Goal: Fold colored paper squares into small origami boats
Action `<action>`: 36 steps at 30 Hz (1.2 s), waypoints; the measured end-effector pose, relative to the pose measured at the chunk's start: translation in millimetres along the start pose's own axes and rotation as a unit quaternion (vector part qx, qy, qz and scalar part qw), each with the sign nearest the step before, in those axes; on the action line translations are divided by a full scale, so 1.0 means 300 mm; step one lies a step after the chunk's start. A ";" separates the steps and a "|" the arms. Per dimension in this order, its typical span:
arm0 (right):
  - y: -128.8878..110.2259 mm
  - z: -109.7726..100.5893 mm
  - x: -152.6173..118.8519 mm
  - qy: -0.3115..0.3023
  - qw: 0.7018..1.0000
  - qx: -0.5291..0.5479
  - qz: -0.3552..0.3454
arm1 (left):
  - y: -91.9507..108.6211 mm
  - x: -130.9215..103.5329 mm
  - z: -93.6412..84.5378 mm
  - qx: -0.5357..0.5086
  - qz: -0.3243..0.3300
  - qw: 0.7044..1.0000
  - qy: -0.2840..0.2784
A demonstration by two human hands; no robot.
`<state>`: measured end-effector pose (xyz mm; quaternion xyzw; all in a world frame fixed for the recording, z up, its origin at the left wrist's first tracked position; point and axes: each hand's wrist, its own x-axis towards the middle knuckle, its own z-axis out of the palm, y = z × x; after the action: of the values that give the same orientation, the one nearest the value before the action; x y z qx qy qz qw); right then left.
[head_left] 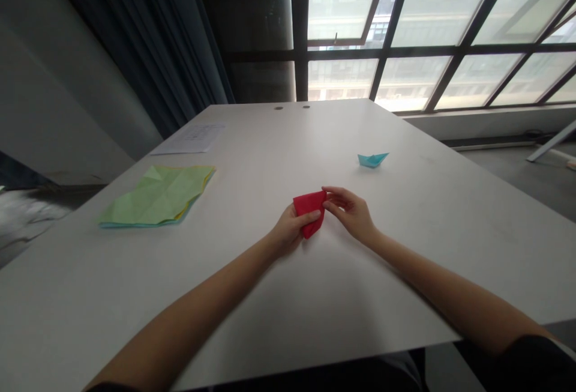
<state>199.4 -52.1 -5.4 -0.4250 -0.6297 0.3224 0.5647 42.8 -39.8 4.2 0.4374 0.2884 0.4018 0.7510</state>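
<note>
A small folded red paper (310, 205) is held just above the white table, near the middle of the view. My left hand (290, 228) grips it from the left, the thumb lying across its front face. At the paper's upper right corner, my right hand (351, 212) pinches the edge between thumb and fingers. The paper narrows toward its bottom end. Its far side and the left fingers behind it are hidden.
On the white table (270, 152), a blue paper boat (372, 160) stands beyond my right hand. Creased green sheets (159, 195), with yellow and blue ones beneath, lie at the left. Behind them is a printed white sheet (191, 138). The table's front edge runs close to me.
</note>
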 end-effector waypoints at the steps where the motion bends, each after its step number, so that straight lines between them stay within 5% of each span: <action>1: 0.001 -0.001 0.000 0.003 1.000 -0.002 0.000 | 0.001 0.000 0.004 -0.009 0.000 1.000 0.008; 7: -0.005 0.002 -0.006 0.004 1.000 -0.016 -0.008 | 0.006 -0.006 0.017 -0.068 -0.034 0.996 0.039; 16: -0.009 -0.007 -0.005 0.000 1.000 0.002 -0.006 | 0.009 -0.026 0.024 -0.071 -0.057 0.995 -0.039; 28: -0.011 -0.002 -0.007 0.007 0.999 -0.036 -0.020 | 0.007 -0.019 0.023 -0.136 -0.003 0.991 0.002; 36: -0.023 -0.018 0.000 0.060 0.983 -0.134 -0.107 | -0.004 -0.013 0.016 -0.116 -0.020 0.993 0.003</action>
<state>203.4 -55.4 1.6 -0.4457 -0.6742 0.1465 0.5704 45.0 -45.7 5.7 0.3398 0.2511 0.4185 0.8040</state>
